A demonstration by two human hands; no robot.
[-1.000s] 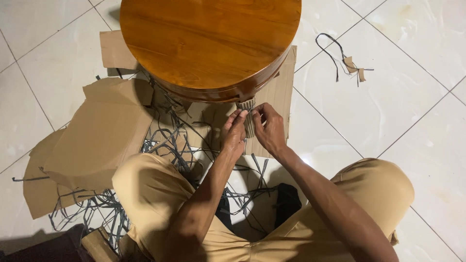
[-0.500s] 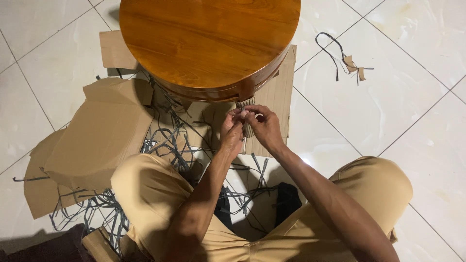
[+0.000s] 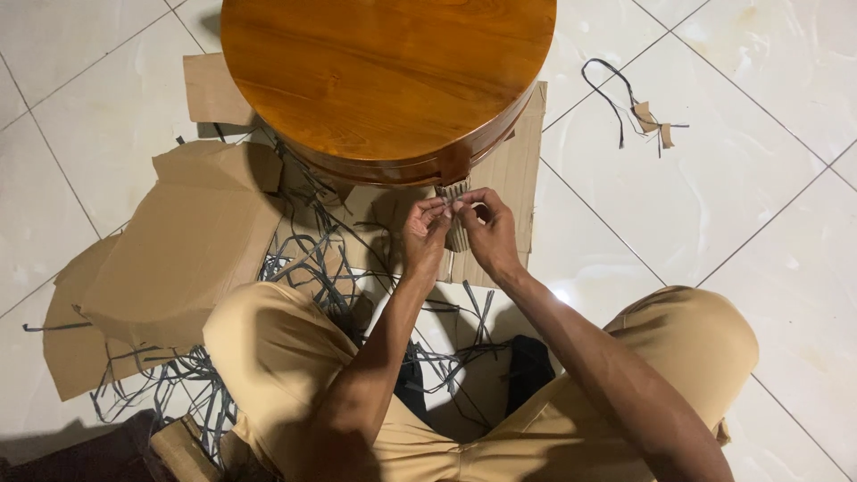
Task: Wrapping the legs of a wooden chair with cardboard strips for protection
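Two hands meet below the round polished wooden table (image 3: pixel 388 80): our left hand (image 3: pixel 424 239) and right hand (image 3: pixel 486 234) pinch a corrugated cardboard strip (image 3: pixel 456 223), fingers clamped to steady it.

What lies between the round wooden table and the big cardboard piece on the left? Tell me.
In the head view, tangled grey strips spread over the tiled floor between the round wooden table and the big cardboard piece.

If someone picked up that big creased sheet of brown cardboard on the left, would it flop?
The big brown cardboard sheet would probably sag at its visible folds. It looks thin, so likely light. It should slide easily on the glossy white floor tiles.
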